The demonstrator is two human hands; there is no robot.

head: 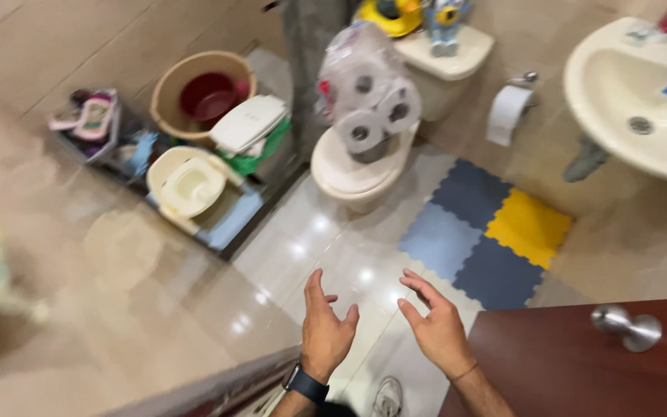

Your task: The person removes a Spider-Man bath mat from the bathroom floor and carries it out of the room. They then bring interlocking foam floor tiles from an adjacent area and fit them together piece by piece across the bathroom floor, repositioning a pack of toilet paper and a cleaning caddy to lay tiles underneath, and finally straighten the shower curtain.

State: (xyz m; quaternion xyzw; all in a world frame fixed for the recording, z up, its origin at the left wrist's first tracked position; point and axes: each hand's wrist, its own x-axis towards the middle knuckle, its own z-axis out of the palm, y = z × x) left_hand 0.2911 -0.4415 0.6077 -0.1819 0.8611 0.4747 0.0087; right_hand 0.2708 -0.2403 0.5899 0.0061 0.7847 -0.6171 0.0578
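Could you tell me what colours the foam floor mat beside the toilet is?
Grey-blue tiles with one yellow tile, on the foam mat; head view.

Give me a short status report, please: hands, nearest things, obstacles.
Left hand open, empty. Right hand open, empty. Both above tiled floor, foam mat nearest. Brown door beside right hand.

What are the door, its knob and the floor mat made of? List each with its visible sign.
Door: likely wood or laminate, smooth dark reddish-brown face.
Knob: metal, silvery sheen.
Floor mat: probably foam, matte blue, grey and yellow tiles with interlocking toothed edges.
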